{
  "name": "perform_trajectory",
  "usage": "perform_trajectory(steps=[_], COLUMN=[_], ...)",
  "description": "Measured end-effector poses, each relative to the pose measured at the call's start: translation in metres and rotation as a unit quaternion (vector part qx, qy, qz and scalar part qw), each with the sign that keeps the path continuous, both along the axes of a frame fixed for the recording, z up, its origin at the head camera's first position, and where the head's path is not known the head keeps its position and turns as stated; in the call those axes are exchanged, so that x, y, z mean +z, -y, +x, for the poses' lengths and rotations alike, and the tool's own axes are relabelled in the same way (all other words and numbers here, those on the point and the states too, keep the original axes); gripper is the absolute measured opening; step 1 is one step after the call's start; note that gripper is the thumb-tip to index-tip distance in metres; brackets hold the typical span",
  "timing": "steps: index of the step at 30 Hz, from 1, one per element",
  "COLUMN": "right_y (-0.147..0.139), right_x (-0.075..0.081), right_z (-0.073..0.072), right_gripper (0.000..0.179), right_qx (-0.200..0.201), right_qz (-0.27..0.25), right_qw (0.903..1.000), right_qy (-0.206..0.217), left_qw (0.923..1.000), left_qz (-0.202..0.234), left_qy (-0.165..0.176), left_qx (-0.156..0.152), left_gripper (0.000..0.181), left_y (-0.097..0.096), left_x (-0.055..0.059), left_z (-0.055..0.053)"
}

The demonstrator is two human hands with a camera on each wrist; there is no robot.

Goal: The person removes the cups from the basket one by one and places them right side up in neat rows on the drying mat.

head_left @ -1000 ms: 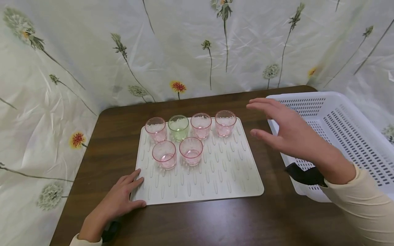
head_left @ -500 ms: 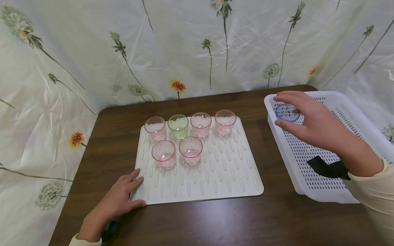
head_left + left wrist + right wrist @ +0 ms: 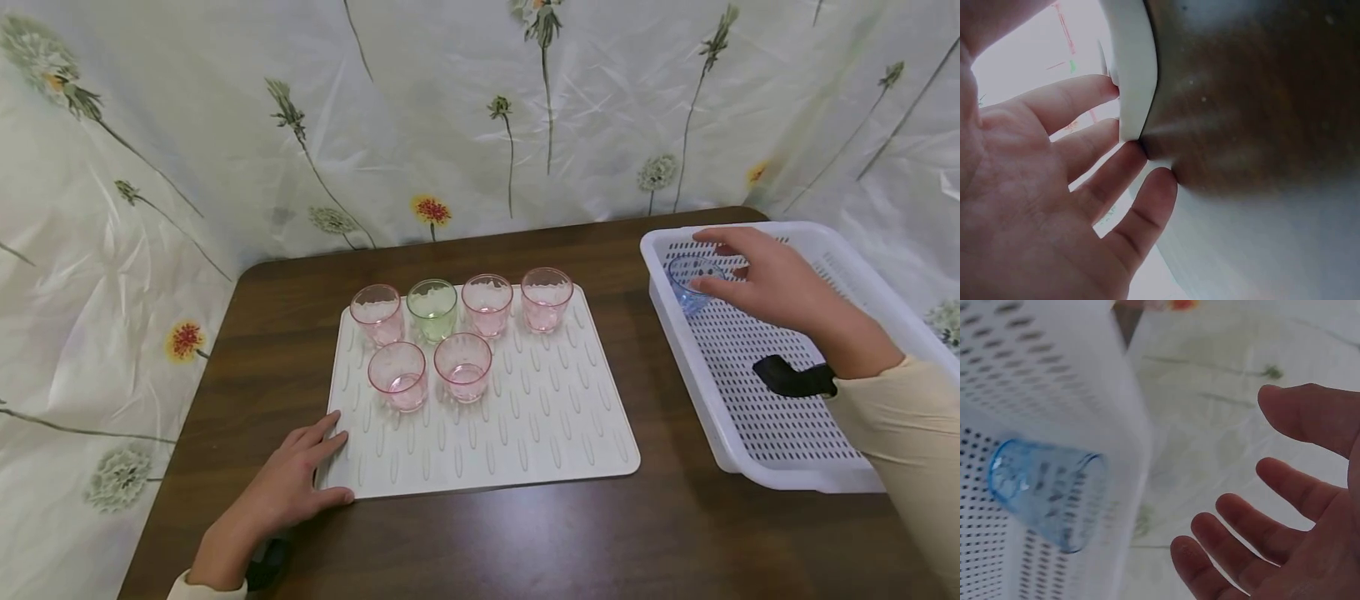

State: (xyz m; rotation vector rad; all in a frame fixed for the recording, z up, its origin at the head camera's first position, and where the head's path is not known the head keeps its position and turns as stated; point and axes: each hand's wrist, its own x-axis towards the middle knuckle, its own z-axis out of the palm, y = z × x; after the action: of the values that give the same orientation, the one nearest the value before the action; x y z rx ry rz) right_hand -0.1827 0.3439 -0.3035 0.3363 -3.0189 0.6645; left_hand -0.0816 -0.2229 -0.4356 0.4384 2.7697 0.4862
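My right hand (image 3: pixel 780 287) hangs over the white perforated basket (image 3: pixel 750 404), its thumb and fingers spread near a clear blue glass (image 3: pixel 684 293) in the basket's back left corner. In the right wrist view a gap shows between those fingers and the blue glass (image 3: pixel 1047 487). My left hand (image 3: pixel 281 487) rests at the front left corner of a white ridged draining mat (image 3: pixel 555 442). Its fingertips touch the mat's edge (image 3: pixel 1134 56) in the left wrist view. Upright on the mat stand a green glass (image 3: pixel 433 312) and several pink glasses, one (image 3: pixel 546 304) at the back right.
Everything stands on a dark brown wooden table (image 3: pixel 570 542). A floral sheet (image 3: pixel 450 108) hangs behind and to the left, close to the table's back edge. The basket's raised left wall faces the mat, with a strip of table between them.
My right hand has moved right from beside the mat to over the basket, then slightly lower toward the blue glass, which now shows more fully. The left hand and the glasses on the mat stay put.
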Motion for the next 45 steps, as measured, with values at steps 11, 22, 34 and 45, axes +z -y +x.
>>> perform_trajectory(steps=[11,22,34,45], right_y=[-0.026,-0.036,-0.043,-0.043], right_x=[-0.023,-0.042,-0.056,-0.066], right_z=[-0.024,-0.038,-0.054,-0.064], right_gripper=[0.073,0.095,0.101,0.102], right_qx=[-0.039,-0.042,-0.057,-0.062], right_qz=[0.001,-0.016,-0.014,-0.064], right_qw=[0.9967,0.9886,0.9858,0.9744], right_qy=[0.071,0.143,0.158,0.207], left_qw=[1.0000,1.0000,1.0000,1.0000], left_qz=[0.001,0.005,0.007,0.006], left_qy=[-0.005,-0.003,-0.003,0.004], left_qx=[0.000,0.003,0.001,0.007], left_gripper=[0.083,0.082,0.083,0.083], left_y=[0.001,0.000,0.001,0.001], left_x=[0.001,0.002,0.000,0.000], left_z=[0.000,-0.001,0.000,0.000])
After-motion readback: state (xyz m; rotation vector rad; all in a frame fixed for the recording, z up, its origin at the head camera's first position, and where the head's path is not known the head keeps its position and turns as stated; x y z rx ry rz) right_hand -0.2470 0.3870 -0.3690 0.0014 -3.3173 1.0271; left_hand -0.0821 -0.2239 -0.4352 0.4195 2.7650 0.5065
